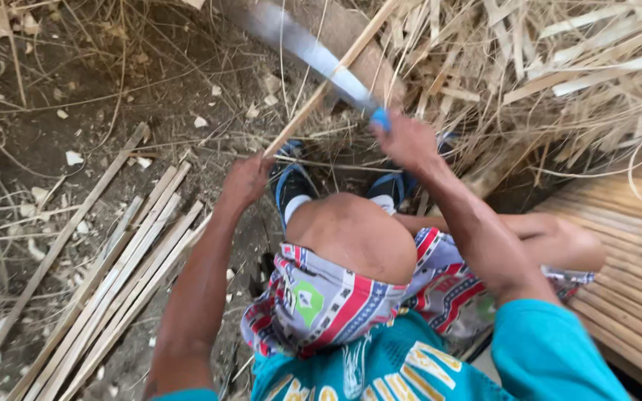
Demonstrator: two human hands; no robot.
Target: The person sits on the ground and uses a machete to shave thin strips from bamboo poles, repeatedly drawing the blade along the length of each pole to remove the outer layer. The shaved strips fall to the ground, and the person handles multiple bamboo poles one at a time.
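Head view: bare dirt ground (76, 111) lies open at left, cut slats (120, 260) below it, straw heaped right. Left hand (245, 180) clamps a pale bamboo strip (321, 93) slanting upward; right hand (408, 139) closed around a blue-handled blade (313, 52) crossing it.

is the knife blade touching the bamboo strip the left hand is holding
Touching. The head view shows the knife blade crossing the bamboo strip held by the left hand, with no gap visible; the right hand grips the handle.

A teal short-sleeved shirt (410, 367) with yellow lettering, patterned red, blue and grey shorts (336, 301) and blue-strapped sandals (291, 182) are worn.
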